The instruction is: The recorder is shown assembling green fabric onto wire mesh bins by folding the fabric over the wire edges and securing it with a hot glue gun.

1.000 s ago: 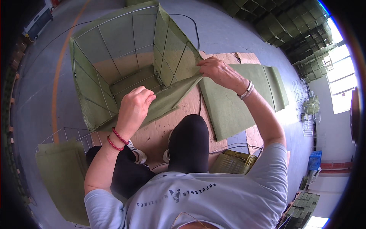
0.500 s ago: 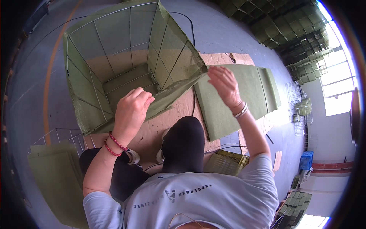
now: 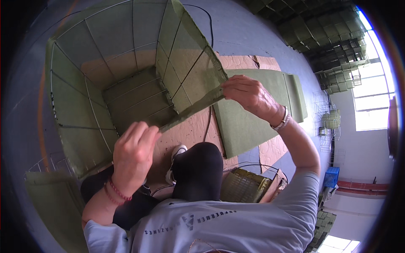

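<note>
Two hands on one green flap

Both hands pinch a green fabric flap [image 3: 192, 110] that runs across the middle of the frame. The left hand [image 3: 133, 154], lower left, closes its fingers on the flap's lower end. The right hand [image 3: 249, 95], right of centre, grips the upper end. The flap hangs from a wire cage [image 3: 105, 84] lined with green fabric, upper left. A green mat [image 3: 253, 122] lies flat on cardboard [image 3: 190, 135] beneath the right hand.

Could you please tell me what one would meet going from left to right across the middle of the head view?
Green felt-lined wire cage → left hand → narrow green felt strip held between both hands → right hand → flat green felt sheet on the floor → stacked wire frames by the window.
</note>
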A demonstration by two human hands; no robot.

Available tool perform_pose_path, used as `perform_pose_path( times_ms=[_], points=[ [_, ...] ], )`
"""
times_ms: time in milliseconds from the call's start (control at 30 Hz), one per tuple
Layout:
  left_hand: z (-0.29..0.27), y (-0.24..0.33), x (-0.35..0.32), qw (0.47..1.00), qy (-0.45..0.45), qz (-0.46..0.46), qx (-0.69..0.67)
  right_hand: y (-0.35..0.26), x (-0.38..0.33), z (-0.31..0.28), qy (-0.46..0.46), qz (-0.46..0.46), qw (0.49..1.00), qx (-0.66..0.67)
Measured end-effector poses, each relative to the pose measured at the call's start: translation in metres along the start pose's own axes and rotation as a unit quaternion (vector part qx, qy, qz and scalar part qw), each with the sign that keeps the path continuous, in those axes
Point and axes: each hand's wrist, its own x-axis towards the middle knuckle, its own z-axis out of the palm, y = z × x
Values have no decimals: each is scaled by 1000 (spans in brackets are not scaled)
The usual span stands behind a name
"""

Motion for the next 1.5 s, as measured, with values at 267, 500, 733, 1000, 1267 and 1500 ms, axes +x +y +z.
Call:
perform_pose_path(
  times_ms=[267, 500, 733, 1000, 1267, 1500],
  points=[
    [0, 2, -4, 999, -39, -32, 4, -2, 32, -16, -195, 4, 980, 41],
    [-1, 2, -13, 997, -68, 42, 22, -19, 17, -3, -167, 17, 986, -12],
    [-5, 4, -8, 996, -76, 35, 21, -26, 5, -6, -117, 52, 992, -1],
    [-6, 6, -11, 997, -62, 27, 40, -22, 24, -13, -230, 56, 971, 42],
    [-2, 7, -16, 997, -63, 33, 42, -25, 17, -5, -195, 50, 978, 49],
    [5, 6, -17, 996, -68, 52, 37, -26, 16, -8, -194, 92, 973, 87]
  ],
)
